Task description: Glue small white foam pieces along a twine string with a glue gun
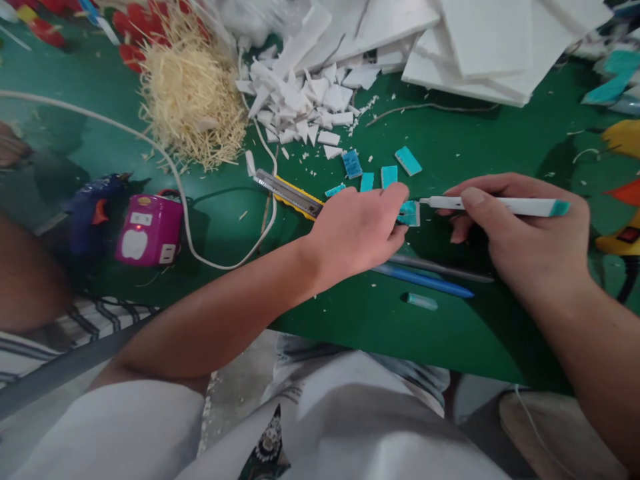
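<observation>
My left hand [361, 228] pinches a small teal-painted foam piece [409, 213] above the green table [350, 313]. My right hand [520, 230] grips a white marker with a teal end [505, 205], its tip touching the piece's right edge. Several more teal pieces [389, 175] lie just beyond my left hand. The marker's teal cap [421, 301] rests on the table below both hands, near a blue pen [425, 280].
A yellow utility knife [287, 194] lies left of my left hand. White foam scraps [300, 100] and foam sheets [475, 47] fill the back. A straw-like pile [193, 93], a pink power adapter [149, 230] with white cable and a blue glue gun [95, 207] sit at left.
</observation>
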Tool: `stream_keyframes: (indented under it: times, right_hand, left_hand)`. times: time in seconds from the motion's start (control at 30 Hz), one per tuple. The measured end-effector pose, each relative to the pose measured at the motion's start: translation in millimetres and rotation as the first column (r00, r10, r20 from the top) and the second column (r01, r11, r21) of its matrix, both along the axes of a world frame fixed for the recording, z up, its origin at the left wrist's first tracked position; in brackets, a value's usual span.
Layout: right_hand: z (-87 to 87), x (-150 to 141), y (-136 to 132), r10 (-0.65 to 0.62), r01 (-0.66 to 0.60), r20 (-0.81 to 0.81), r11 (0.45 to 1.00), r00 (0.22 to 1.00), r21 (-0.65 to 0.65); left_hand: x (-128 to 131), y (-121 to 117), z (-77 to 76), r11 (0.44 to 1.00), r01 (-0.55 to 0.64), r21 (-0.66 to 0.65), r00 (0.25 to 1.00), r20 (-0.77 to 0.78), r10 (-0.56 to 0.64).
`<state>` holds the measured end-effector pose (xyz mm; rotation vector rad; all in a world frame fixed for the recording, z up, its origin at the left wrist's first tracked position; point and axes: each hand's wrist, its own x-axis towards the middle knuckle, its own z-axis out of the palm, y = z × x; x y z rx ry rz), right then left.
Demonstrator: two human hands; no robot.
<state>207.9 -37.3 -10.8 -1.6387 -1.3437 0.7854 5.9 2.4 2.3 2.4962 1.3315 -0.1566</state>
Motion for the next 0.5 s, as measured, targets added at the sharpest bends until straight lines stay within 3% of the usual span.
stream_keyframes:
  times: [0.4,0.5]
  right_hand:
    - [0.0,0.4,0.6,0.016,-0.017,-0.006,0.999,1.000,-0.045]
    - [-1.6,1.6,1.0,-0.011,0.011,0.006,1.000,1.000,0.011]
  left_hand:
    - [0.0,0.0,-1.1,1.000,-0.007,0.004,0.999,0.036,0.007]
    - [0.0,0.0,-1.1,1.000,-0.007,0.006,0.999,0.041,0.006]
